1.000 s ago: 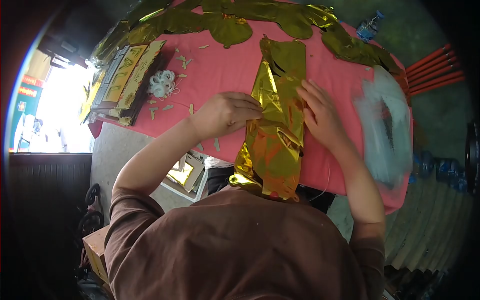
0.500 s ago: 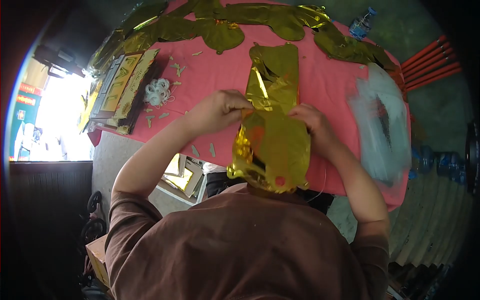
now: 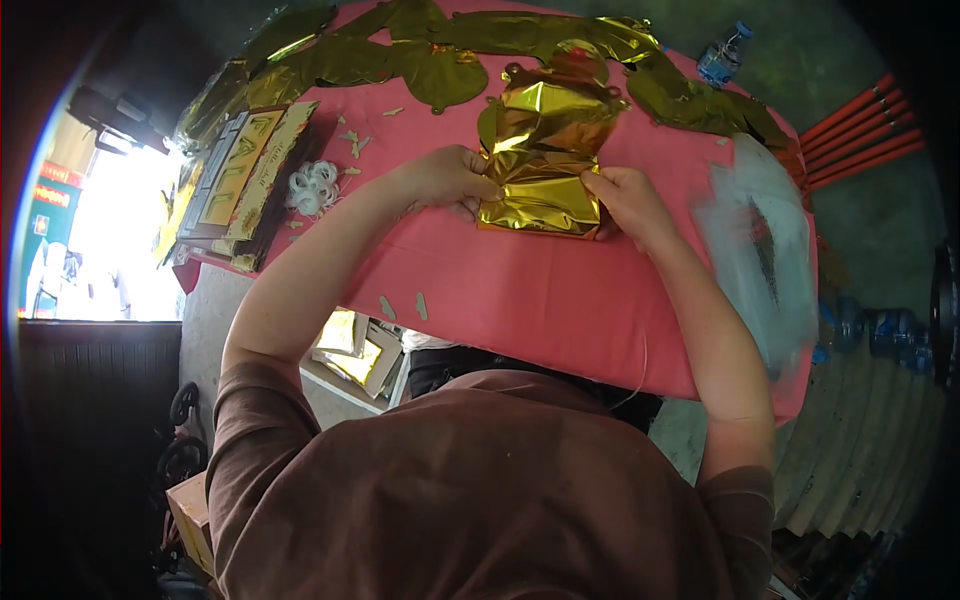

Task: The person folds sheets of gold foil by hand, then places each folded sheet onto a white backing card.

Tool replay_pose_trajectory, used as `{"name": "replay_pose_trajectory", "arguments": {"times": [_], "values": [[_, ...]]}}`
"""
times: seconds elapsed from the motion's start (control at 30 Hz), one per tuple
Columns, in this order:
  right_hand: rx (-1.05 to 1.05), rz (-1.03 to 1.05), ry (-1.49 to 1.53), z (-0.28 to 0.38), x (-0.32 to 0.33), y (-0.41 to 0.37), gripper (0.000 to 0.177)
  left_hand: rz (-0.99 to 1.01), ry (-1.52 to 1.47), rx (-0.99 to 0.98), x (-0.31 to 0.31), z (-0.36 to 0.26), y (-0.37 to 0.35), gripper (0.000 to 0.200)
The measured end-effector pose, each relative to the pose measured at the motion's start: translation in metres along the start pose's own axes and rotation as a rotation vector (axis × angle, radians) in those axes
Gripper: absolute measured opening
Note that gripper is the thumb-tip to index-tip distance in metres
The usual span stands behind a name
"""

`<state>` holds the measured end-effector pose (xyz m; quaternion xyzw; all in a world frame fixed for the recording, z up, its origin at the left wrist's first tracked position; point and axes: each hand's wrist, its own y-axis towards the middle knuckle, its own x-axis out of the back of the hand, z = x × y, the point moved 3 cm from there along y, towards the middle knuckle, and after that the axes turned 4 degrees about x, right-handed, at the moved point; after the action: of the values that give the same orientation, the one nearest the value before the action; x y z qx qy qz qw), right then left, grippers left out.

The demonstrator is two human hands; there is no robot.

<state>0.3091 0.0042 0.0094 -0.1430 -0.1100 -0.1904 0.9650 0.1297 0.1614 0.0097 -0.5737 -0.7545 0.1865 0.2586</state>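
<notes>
A shiny gold foil balloon lies flat and folded over on itself on the pink tablecloth. At its left edge my left hand is closed, pinching the foil near the fold. My right hand pinches the opposite edge between thumb and fingers. The folded near edge runs between both hands, and the loose part with small tabs spreads away from me. Creases cross the foil. More flat gold foil balloons lie along the far edge of the table.
Printed packages are stacked at the left, beside a bundle of white string and small pale plastic pieces. Clear plastic bags lie at the right. A water bottle stands at the far right. A box of packets sits below the table.
The near part of the gold foil balloon, which hung toward my chest, is now folded over away from me. Both hands still hold its sides, slightly farther from my body.
</notes>
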Motion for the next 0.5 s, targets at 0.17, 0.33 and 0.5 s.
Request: {"name": "replay_pose_trajectory", "arguments": {"times": [0.17,0.33,0.5], "values": [[-0.042,0.086,-0.143,0.009,-0.005,0.008,0.032,-0.128,-0.017,-0.084,-0.01,-0.002,-0.007,0.033],[-0.089,0.084,-0.168,0.005,-0.006,0.015,0.031,-0.292,-0.009,-0.1,-0.012,0.01,-0.013,0.044],[-0.082,0.118,-0.19,0.002,-0.004,0.017,0.031,-0.711,0.397,-0.557,-0.03,-0.006,-0.043,0.046]]}}
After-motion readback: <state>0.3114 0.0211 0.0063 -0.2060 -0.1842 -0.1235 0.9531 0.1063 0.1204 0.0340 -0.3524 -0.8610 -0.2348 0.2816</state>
